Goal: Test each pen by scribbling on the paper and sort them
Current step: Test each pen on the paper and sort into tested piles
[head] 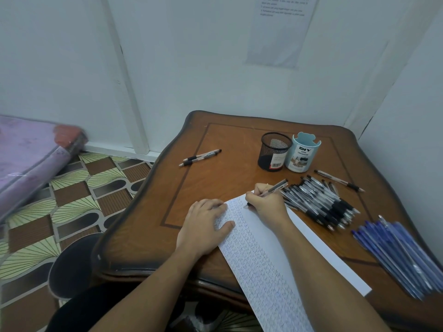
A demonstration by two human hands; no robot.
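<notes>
Far left on the floor (72, 207) there's a purple mattress (31, 164) against the wall. The wooden table (227, 183) takes up the rest. On its far-left part two pens (200, 157) lie side by side, well away from everything else. The left hand (203, 226) lies flat on the near-left side, fingers straight and a bit spread, pressing down the left edge of the paper (263, 259). That's a long strip running from the near edge up toward the middle, and its left half is already packed with scribbles. The right hand (266, 202) is at the strip's far end, fingers curled round a pen (275, 188) in a normal writing grip, tip down on the sheet. Behind it, at the far side, there's a black mesh cup (273, 152) touching a light blue cup (303, 152); can't tell what's inside either. Just right of the writing hand there's a heap of black pens (321, 202), with a lone pen (339, 180) lying just beyond it. At the near-right corner is a pile of blue pens (402, 255), blurry. A printed notice (280, 29) hangs on the wall above, too small to read.
</notes>
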